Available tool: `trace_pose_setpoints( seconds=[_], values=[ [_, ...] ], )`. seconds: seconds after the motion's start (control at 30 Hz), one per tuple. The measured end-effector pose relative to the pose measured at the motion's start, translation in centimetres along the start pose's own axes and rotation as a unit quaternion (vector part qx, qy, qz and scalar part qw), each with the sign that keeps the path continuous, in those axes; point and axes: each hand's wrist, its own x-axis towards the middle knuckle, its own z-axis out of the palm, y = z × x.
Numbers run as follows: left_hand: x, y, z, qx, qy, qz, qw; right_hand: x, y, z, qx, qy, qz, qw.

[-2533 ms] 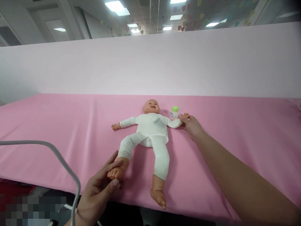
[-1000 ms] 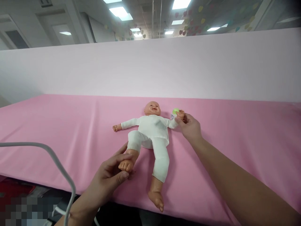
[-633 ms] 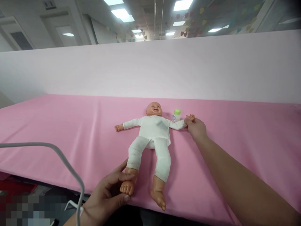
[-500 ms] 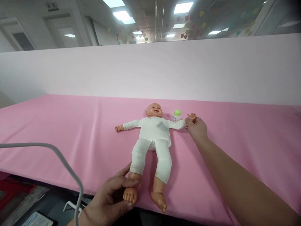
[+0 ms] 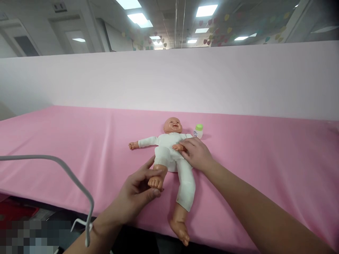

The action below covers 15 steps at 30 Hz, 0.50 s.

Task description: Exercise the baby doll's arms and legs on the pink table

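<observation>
Doll (image 5: 166, 140): glossy, rounded, moulded head and extremities; torso and upper limbs in matte white fabric. On its back, mid-counter (image 5: 79, 141), head toward the white panel (image 5: 169, 81).
Left hand (image 5: 140, 187): grip closed around the ankle of the doll's bent leg; thumb tip beside the moulded toes.
Right hand (image 5: 197, 154): grip grasping the doll's forearm, folded so the small palm sits over the belly.
Free limbs: one arm straight out sideways; one leg extended to the near edge.
Bottle (image 5: 198, 131): squat, translucent, printed label, green cap; upright just beyond the right hand.
Covering: smooth pink sheet, soft creases.
Cable (image 5: 63, 164): grey, smooth, curved; left foreground.
Panel: flat, matte.
</observation>
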Motion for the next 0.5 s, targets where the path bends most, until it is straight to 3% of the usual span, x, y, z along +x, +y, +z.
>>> trace_pose_setpoints(
  seconds=[0.17, 0.27, 0.37, 0.5],
  values=[
    [3.6, -1.6, 1.0, -0.085, -0.014, 0.027, 0.996, 0.0, 0.0, 0.3, 0.012, -0.04, -0.021, 0.999],
    [4.7, -1.9, 1.1, -0.088, 0.005, 0.0, 0.996, -0.1, -0.1, 0.3, 0.017, -0.036, -0.01, 0.999],
    [4.5, -1.7, 1.0, -0.071, 0.011, -0.015, 0.997, -0.1, -0.1, 0.3, 0.043, -0.018, 0.009, 0.999],
    [2.5, -0.9, 0.5, -0.02, -0.001, -0.022, 1.0, 0.0, 0.6, -0.1, 0.106, -0.011, 0.077, 0.991]
  ],
)
